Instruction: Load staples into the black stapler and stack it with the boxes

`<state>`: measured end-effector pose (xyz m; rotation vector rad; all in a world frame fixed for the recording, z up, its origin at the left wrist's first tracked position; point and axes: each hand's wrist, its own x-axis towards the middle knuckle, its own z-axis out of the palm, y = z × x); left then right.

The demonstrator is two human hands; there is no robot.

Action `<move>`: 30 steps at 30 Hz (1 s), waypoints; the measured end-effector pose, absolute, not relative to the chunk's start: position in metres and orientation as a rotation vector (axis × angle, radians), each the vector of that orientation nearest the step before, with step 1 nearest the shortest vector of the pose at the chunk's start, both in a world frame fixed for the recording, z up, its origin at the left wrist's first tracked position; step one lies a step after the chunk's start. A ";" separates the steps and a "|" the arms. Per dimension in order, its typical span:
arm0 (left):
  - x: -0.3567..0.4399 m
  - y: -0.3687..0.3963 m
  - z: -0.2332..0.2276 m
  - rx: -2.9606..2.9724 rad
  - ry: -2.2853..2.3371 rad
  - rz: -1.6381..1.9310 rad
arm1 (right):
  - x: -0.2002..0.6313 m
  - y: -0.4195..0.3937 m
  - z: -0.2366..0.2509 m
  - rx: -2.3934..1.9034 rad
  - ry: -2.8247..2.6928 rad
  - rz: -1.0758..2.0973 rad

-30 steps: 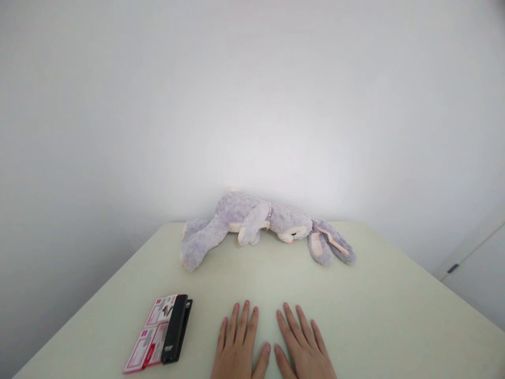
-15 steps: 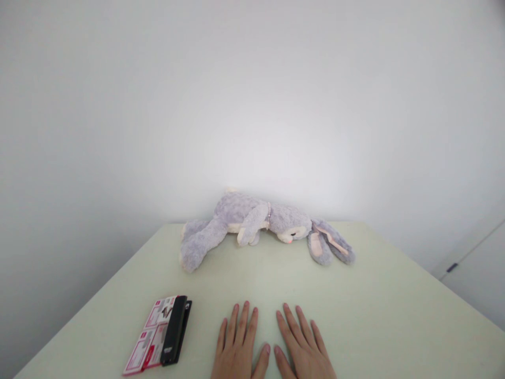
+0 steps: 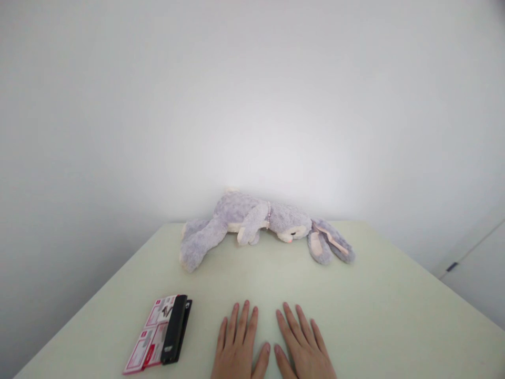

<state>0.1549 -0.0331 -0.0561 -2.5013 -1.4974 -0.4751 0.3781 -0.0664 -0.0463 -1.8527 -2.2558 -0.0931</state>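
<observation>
In the head view, the left hand [image 3: 236, 350] and the right hand [image 3: 302, 350] were laid flat, palms down, side by side on the pale green table [image 3: 394, 316], thumbs almost touching. Both were spread open, with the fingers extended, and nothing was gripped by either.

The near edge of the table was cut off by the bottom of the picture beneath the wrists. The left edge ran diagonally well out from the left hand, and the right edge ran likewise well out from the right hand; the far edge met a plain white wall [image 3: 252, 105] beyond the fingertips. Bare tabletop lay ahead of the fingers and to the right of the right hand.

Just to the left of the left hand, apart from it, a black stapler [image 3: 175, 329] was seen lying on its pink and white packaging card [image 3: 148, 342], long axis pointing away.

Well ahead of both hands, along the far edge, a grey-lilac plush rabbit [image 3: 252, 218] was stretched out on its side, legs towards the left, head and long pink-lined ears towards the right, a small beaded band around its neck.
</observation>
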 end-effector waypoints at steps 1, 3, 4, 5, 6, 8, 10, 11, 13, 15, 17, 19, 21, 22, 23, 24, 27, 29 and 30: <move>0.155 -0.033 -0.056 -2.496 -1.497 -0.479 | 0.378 -0.067 -0.046 -1.849 -2.249 -0.102; 0.155 -0.033 -0.057 -2.487 -1.493 -0.491 | 0.378 -0.067 -0.046 -1.821 -2.244 -0.125; 0.155 -0.033 -0.057 -2.485 -1.490 -0.495 | 0.378 -0.066 -0.047 -1.810 -2.243 -0.133; 0.155 -0.032 -0.057 -2.485 -1.487 -0.495 | 0.378 -0.066 -0.047 -1.808 -2.243 -0.138; 0.155 -0.032 -0.058 -2.485 -1.485 -0.495 | 0.378 -0.066 -0.047 -1.815 -2.240 -0.141; 0.155 -0.032 -0.058 -2.487 -1.483 -0.487 | 0.378 -0.066 -0.048 -1.820 -2.243 -0.136; 0.155 -0.032 -0.057 -2.496 -1.487 -0.471 | 0.379 -0.066 -0.048 -1.811 -2.238 -0.135; 0.155 -0.032 -0.056 -2.499 -1.495 -0.465 | 0.379 -0.066 -0.049 -1.800 -2.237 -0.136; 0.155 -0.033 -0.055 -2.510 -1.514 -0.456 | 0.380 -0.067 -0.048 -1.787 -2.231 -0.138; 0.155 -0.034 -0.054 -2.523 -1.532 -0.460 | 0.380 -0.067 -0.048 -1.787 -2.228 -0.137; 0.155 -0.034 -0.053 -2.536 -1.541 -0.473 | 0.381 -0.067 -0.048 -1.790 -2.231 -0.126; 0.155 -0.034 -0.054 -2.541 -1.545 -0.484 | 0.381 -0.067 -0.047 -1.793 -2.230 -0.111; 0.155 -0.033 -0.054 -2.537 -1.549 -0.486 | 0.380 -0.067 -0.047 -1.801 -2.226 -0.093; 0.155 -0.033 -0.054 -2.536 -1.550 -0.485 | 0.380 -0.067 -0.047 -1.806 -2.226 -0.086; 0.155 -0.033 -0.054 -2.535 -1.551 -0.484 | 0.380 -0.067 -0.047 -1.810 -2.229 -0.080; 0.155 -0.033 -0.054 -2.533 -1.552 -0.485 | 0.380 -0.067 -0.046 -1.812 -2.231 -0.078; 0.155 -0.033 -0.053 -2.537 -1.550 -0.492 | 0.381 -0.066 -0.047 -1.802 -2.230 -0.092; 0.155 -0.033 -0.054 -2.543 -1.548 -0.493 | 0.381 -0.066 -0.048 -1.794 -2.231 -0.105; 0.155 -0.033 -0.054 -2.547 -1.549 -0.489 | 0.381 -0.066 -0.048 -1.794 -2.233 -0.111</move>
